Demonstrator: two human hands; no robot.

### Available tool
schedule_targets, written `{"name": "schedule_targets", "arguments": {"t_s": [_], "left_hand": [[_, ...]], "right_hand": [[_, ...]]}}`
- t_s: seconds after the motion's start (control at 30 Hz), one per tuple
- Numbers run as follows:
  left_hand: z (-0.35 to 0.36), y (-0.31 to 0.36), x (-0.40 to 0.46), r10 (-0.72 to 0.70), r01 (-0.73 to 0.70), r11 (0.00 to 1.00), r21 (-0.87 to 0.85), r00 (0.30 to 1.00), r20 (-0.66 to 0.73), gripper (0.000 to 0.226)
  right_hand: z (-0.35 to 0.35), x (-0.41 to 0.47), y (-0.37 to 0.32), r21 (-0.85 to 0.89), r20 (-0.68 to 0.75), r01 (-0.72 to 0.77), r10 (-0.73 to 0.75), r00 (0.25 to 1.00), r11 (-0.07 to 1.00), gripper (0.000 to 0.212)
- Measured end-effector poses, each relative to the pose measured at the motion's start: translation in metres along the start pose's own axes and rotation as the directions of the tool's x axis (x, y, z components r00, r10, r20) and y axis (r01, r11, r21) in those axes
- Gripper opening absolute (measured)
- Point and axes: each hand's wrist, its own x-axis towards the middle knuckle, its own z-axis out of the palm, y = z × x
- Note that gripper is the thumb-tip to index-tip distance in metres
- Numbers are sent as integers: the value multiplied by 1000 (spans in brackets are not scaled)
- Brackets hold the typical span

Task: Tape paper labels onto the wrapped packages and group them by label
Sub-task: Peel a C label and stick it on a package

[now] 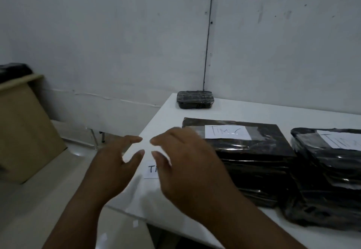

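Observation:
A loose paper label with handwriting lies flat on the white table, partly hidden by my right hand. My left hand and my right hand hover just above it, fingers spread, holding nothing. Right of the hands stands a stack of black wrapped packages whose top one carries a taped label. A second stack at the right edge also has a label on top. One small unlabelled black package sits at the table's far corner.
A cardboard box with a black bag on top stands on the floor to the left. The table's left edge runs diagonally under my left hand. A grey wall with a thin black cable stands behind the table. Small paper scraps lie on the floor.

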Motion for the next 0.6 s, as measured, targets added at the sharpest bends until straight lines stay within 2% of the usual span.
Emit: {"name": "schedule_targets", "arguments": {"t_s": [0.07, 0.17, 0.3, 0.37, 0.43, 0.47, 0.6], "left_hand": [[13, -8, 0, -2, 3, 1000, -2, 994, 105, 25], [38, -25, 4, -14, -25, 990, 138, 961, 277, 26], [63, -56, 20, -110, -32, 916, 401, 939, 325, 68], [66, -56, 25, -87, -65, 915, 399, 932, 351, 75], [65, -51, 26, -72, -64, 931, 359, 933, 352, 69], [66, -50, 26, -61, -67, 936, 346, 937, 345, 63], [67, -49, 26, -34, -77, 945, 317, 943, 330, 48]], "right_hand": [[21, 3, -8, 10, 141, -1, 0, 990, 1000, 28], [44, 8, -18, 17, 310, -71, 62, 949, 997, 25], [66, 15, -23, -29, 485, -222, 208, 849, 975, 27], [80, 21, -21, -113, 558, -305, 315, 768, 946, 47], [93, 26, -16, -224, 617, -324, 391, 683, 919, 73], [98, 26, -13, -259, 613, -316, 408, 677, 913, 79], [108, 20, -3, -268, 582, -338, 431, 690, 902, 76]]}}
